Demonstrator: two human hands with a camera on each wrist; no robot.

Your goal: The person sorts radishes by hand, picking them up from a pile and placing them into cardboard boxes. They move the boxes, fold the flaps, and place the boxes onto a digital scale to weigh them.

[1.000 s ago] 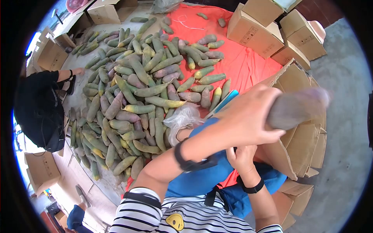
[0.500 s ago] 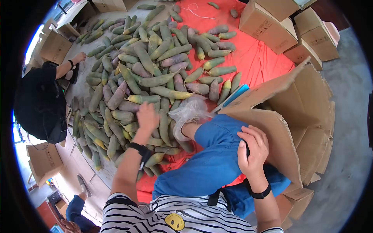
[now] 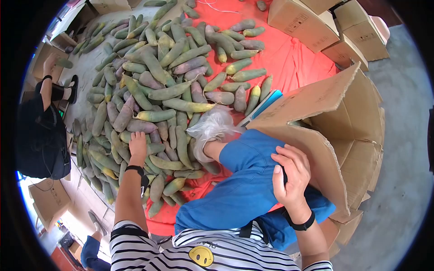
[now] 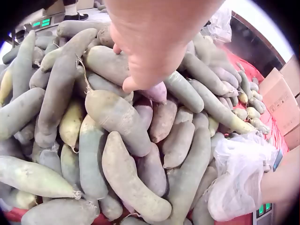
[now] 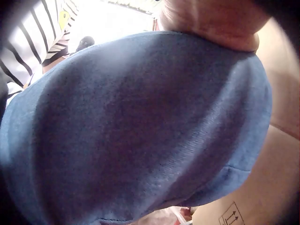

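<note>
A large heap of long green and purplish radishes covers the floor left of the person's bent leg. My left hand reaches onto the heap near a purplish radish. In the left wrist view, the left hand hangs over the heap, its thumb and a fingertip right at a grey-green radish. Loosely bent fingers of my right hand rest on the blue-trousered knee. The right wrist view is mostly filled by the trouser cloth, with part of the right hand above it.
A tall open cardboard box stands right of the knee. More boxes sit at the back right, by the red sheet. Clear plastic wraps the foot. Another person is at the left, holding a radish.
My left hand carried a radish to the box, came back without it, and moved left onto the heap. My right hand rose onto the knee. The other person now has a radish.
</note>
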